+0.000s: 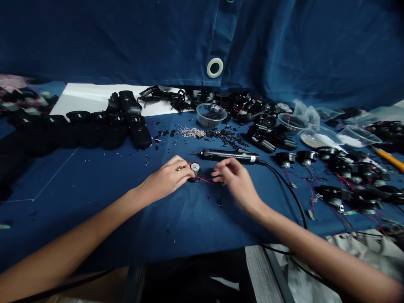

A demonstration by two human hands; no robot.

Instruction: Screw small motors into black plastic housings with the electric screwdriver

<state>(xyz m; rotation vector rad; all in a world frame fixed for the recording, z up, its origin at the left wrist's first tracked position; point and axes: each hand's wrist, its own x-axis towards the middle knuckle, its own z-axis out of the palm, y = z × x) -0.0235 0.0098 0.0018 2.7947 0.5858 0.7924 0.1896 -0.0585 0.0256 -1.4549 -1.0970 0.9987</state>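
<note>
My left hand [166, 179] grips the edge of a small round black part [195, 171] with a white face, possibly a small speaker or gauge. A thin red wire [205, 181] runs from this part to the right, and a second red strand loops over my left fingers. My right hand [235, 181] sits just right of the round part, fingers bunched together over the wire's far end, which they hide. Behind both hands, a black electric screwdriver [230, 156] lies on the blue cloth [176, 223], its tip pointing left and its black cable curving off to the right.
Black plastic housings [126, 122] are piled at the back left. Clear plastic bowls [210, 115] hold small parts, and loose black bits and screws [192, 133] are scattered nearby. Round black parts with red wires [347, 176] crowd the right side. A yellow-handled tool [389, 160] lies at the right edge.
</note>
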